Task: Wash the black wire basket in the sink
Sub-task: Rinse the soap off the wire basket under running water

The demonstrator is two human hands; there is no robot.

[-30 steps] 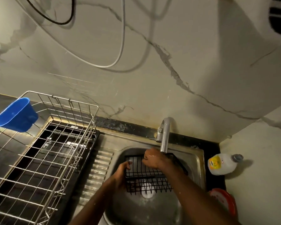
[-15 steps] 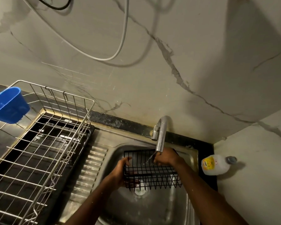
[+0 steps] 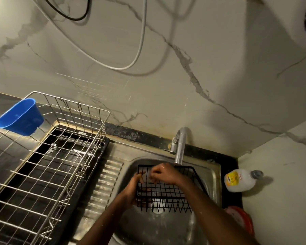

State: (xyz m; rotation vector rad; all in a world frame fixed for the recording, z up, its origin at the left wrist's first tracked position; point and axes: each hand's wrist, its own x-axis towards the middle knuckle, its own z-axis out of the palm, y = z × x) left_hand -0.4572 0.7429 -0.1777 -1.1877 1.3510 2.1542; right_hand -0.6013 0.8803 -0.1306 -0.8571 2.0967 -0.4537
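The black wire basket [image 3: 168,193] hangs over the steel sink [image 3: 210,175], just below the spout of the chrome tap [image 3: 180,147]. My left hand [image 3: 133,190] grips the basket's left side, fingers hooked through the wires. My right hand [image 3: 163,174] rests on the basket's top rear rim near its left corner, fingers curled against the wires. Whether water runs from the tap cannot be made out.
A silver wire dish rack [image 3: 48,161] with a blue plastic cup [image 3: 20,117] clipped to it stands on a black tray left of the sink. A white bottle with a yellow label [image 3: 239,180] lies on the right counter, a red object [image 3: 244,221] below it. Cables hang on the wall.
My right hand slid left along the basket's top rim, from under the tap toward the left corner. The left hand kept its grip. The camera view tilted slightly.
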